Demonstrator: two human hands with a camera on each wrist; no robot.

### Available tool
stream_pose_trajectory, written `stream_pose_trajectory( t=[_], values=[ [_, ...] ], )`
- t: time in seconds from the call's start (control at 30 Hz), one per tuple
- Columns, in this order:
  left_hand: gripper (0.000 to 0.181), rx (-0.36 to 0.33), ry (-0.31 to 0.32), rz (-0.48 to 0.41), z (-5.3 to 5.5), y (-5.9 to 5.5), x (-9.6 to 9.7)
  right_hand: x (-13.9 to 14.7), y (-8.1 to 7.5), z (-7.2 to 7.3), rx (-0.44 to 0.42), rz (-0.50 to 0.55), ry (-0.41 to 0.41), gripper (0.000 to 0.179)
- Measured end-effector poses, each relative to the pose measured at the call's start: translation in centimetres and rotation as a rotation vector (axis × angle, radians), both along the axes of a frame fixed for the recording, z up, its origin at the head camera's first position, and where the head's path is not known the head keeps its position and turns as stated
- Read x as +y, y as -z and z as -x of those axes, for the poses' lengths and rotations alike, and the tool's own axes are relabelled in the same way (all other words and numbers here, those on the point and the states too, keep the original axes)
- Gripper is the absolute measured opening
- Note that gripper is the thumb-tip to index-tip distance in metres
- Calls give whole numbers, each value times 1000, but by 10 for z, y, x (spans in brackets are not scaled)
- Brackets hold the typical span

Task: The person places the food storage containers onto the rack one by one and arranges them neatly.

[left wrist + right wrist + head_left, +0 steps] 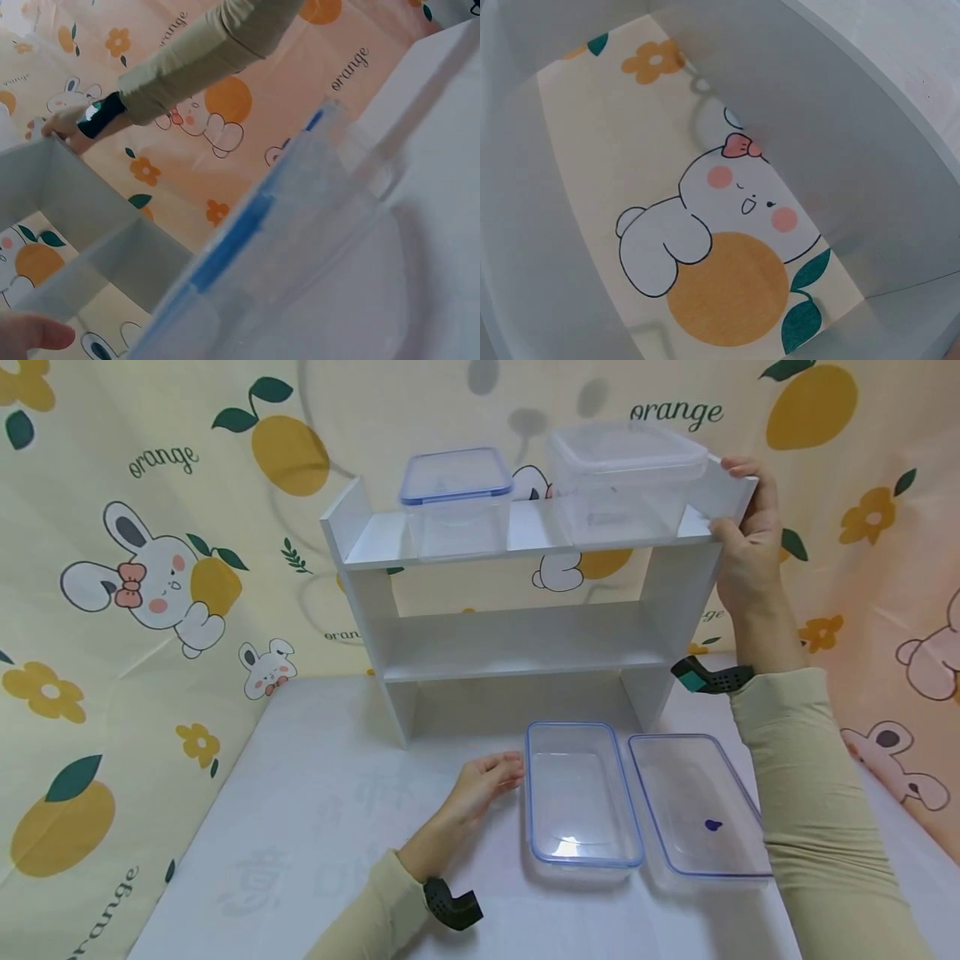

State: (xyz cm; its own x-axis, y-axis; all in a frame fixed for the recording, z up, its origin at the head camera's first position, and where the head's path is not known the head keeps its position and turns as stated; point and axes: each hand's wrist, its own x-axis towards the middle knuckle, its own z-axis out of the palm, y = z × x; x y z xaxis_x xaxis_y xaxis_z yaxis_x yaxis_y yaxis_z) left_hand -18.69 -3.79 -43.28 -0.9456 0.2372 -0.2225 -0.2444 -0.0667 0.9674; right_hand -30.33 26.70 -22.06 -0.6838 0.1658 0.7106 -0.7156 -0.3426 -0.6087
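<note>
Progress looks about half made, judging from how four clear boxes are split between a white shelf (525, 643) and the desk (300, 835). Clock positions are taken from the middle of the head view. Two boxes are already up on the top board: a blue-rimmed box (457, 527) at twelve o'clock and a larger frosted box (630, 497) between one and two. Two more appear to be left down on the desk in front of the shelf: a blue-edged box (581, 793) at five o'clock and, just beside it at four, a marked box (675, 802) with a small dark blue spot.

The left hand (468, 797), at six o'clock, has its fingers extended and loosely together beside the near edge of the blue-edged box. Whether they touch it I cannot tell; they are not wrapped round it. At two o'clock the right hand (756, 531) grips the shelf's side panel near its top, thumb to the front and fingers curled over the far edge, probably to steady it.
</note>
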Motion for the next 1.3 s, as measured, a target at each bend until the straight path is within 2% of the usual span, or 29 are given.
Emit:
stream_pose_trajectory(
  t=[0.2, 0.43, 0.63, 0.83, 1.03, 1.13, 1.3],
  values=[
    [38, -49, -20, 55, -3, 9, 1, -1, 0, -1, -3, 11, 0, 46],
    [46, -65, 9, 85, -6, 18, 5, -2, 0, 0, -5, 12, 1, 46],
    [50, -105, 17, 99, -10, 20, 9, -2, 1, 1, -2, 24, -4, 46],
    [55, -105, 48, 120, -11, 21, 9, -2, 1, 1, 2, 31, -16, 46],
    [51, -124, 60, 171, -12, 22, 8, -2, 1, 1, 5, 34, -16, 46],
    [46, -141, 78, 162, -12, 23, 7, -2, 1, 1, 4, 33, -10, 46],
    [41, -170, 105, 77, -11, 26, 6, -2, 0, 1, 3, 26, -10, 46]
  ],
)
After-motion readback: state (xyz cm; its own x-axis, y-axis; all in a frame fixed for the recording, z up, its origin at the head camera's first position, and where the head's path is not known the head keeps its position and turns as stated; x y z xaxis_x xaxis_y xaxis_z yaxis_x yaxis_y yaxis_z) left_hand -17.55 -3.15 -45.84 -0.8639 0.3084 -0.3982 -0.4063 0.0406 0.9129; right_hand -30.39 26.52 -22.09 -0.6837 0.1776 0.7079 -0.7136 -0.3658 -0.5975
